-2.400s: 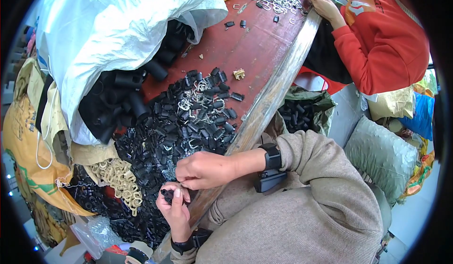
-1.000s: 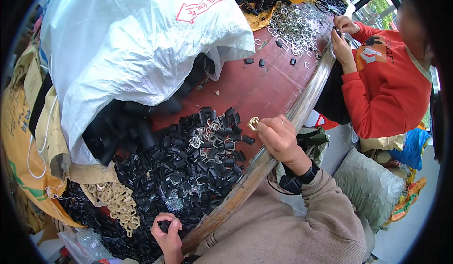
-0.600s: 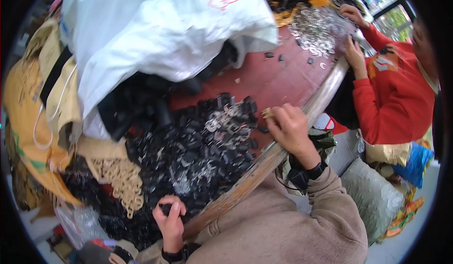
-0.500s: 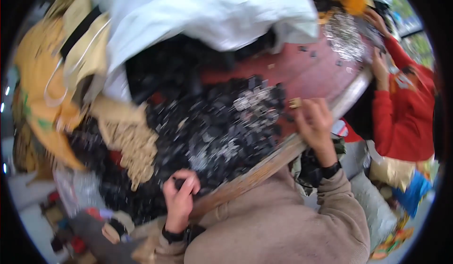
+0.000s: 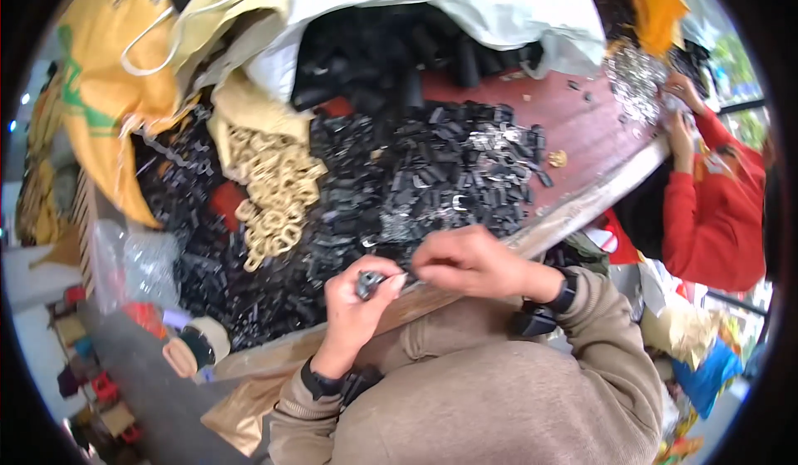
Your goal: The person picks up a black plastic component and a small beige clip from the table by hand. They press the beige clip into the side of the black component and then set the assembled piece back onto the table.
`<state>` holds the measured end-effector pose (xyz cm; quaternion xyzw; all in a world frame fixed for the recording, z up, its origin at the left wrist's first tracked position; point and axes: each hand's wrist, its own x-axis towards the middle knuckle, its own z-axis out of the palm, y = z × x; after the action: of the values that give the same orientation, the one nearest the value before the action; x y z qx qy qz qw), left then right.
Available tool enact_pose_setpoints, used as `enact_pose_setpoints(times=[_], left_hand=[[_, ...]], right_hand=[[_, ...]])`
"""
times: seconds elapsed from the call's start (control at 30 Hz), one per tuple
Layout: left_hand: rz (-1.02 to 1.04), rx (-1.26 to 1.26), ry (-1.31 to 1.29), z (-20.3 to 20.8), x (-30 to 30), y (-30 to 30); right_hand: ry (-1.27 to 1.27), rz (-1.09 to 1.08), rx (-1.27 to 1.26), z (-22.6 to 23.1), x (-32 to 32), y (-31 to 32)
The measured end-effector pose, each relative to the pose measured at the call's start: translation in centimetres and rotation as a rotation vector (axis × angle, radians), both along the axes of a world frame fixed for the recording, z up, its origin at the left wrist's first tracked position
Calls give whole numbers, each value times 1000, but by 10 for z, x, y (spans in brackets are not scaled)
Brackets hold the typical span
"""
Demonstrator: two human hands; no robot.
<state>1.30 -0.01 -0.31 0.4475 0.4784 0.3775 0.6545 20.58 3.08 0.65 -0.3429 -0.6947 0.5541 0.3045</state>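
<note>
My left hand (image 5: 353,303) is closed around a small dark cylindrical part (image 5: 368,284), its greyish round end facing up between thumb and fingers. Close beside it, at the table's front edge, my right hand (image 5: 474,261) has its fingers curled and pinched together. Whatever lies in that pinch is too small to make out. Beyond both hands spreads a heap of small black plastic parts (image 5: 432,166), with shiny clear or metallic pieces (image 5: 495,141) among them. Cream-coloured rings (image 5: 283,191) spill from a cream sack to the left. Several tan pieces (image 5: 557,158) lie on the red tabletop (image 5: 582,132).
A white sack (image 5: 465,4) with larger black parts covers the back. An orange-yellow sack (image 5: 108,99) stands at the left. The wooden table rim (image 5: 540,232) runs between me and the heap. A co-worker in a red sleeve (image 5: 706,216) handles silvery pieces (image 5: 636,83) at far right.
My right hand has left the tan piece near the right of the heap and come in beside my left hand. The left still holds the dark part. The whole view has shifted.
</note>
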Motion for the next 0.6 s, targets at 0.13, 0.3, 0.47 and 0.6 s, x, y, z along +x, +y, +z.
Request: enact_pose_setpoints(times=[0.13,0.3,0.47,0.6], left_hand=[[28,142,92,-4,-4,-7],[37,257,159,-3,-6,-7],[10,397,236,-5,-5,-6],[1,376,250,-6,-4,-8]], right_hand=[[-17,70,-195,-5,-12,-9],[186,113,-439,-15,-17,-17],[226,130,-472,-16,-15,-16],[251,114,-501,-18,-15,-19]])
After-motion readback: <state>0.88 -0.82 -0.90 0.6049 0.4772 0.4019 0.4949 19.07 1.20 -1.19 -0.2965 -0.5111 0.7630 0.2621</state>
